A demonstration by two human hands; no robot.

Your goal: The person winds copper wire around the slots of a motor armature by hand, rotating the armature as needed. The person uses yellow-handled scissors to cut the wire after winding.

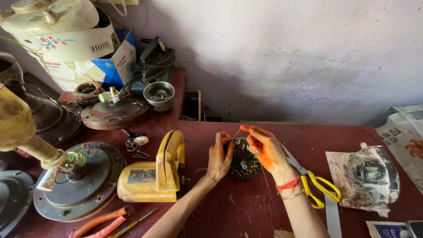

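A: Where is the motor stator (243,164)?

B: Standing on edge on the red table (246,207), mid-scene, between the 2 hands.

A: And the hands?

B: The left hand (219,158) cups the stator's left side, fingertips pinched at its top rim. The right hand (266,150) pinches a thin copper wire (237,133) between thumb and forefinger, other fingers spread.

A: Nearby?

B: Yellow-handled scissors (318,185) just right of the right wrist; a yellow power tool (155,172) to the left.
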